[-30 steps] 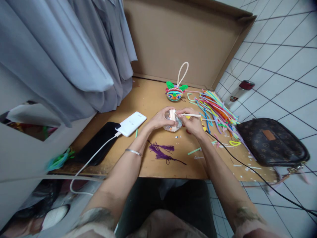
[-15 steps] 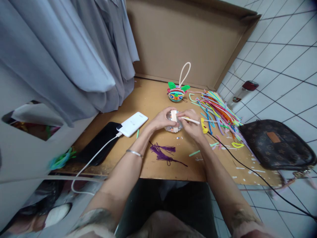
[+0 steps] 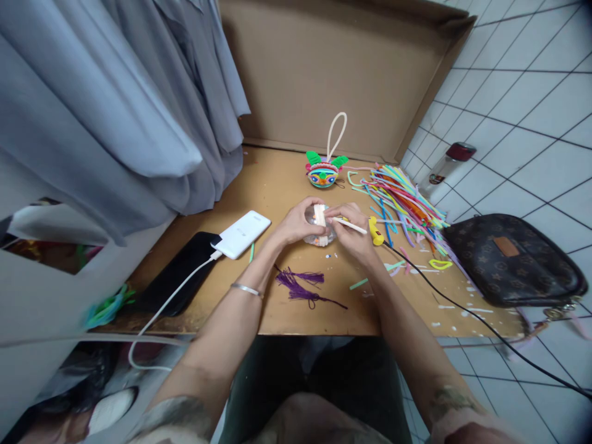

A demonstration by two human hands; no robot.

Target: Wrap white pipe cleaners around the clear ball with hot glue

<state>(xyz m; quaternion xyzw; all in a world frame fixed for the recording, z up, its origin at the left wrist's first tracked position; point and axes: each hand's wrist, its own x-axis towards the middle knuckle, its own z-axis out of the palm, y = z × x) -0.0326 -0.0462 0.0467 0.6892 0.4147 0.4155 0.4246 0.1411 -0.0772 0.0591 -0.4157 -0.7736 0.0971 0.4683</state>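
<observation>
A clear round ball (image 3: 311,214) with cream strips (image 3: 319,213) across it sits low over the table. My left hand (image 3: 298,223) is closed around its left side, thumb and fingers curved against it. At the ball's right side, my right hand (image 3: 355,231) pinches a cream fuzzy strip (image 3: 350,226) whose loose end points right; its fingertips are against the ball. Just right of that hand lies a yellow hot glue gun (image 3: 376,233), partly hidden. Behind the ball stands a finished-looking lion-head ornament (image 3: 322,175) with green ears and a cream loop.
Colourful pipe cleaners (image 3: 407,194) lie in a heap at the right. Purple tassels (image 3: 300,287) rest near the front edge. A white power bank (image 3: 245,234) and black phone (image 3: 180,271) are at left. A brown bag (image 3: 518,259) and black cord (image 3: 444,296) occupy the right.
The whole view has shifted slightly, so things appear a little further left. Both hands keep their hold; my right hand and the strip have barely moved against the ball.
</observation>
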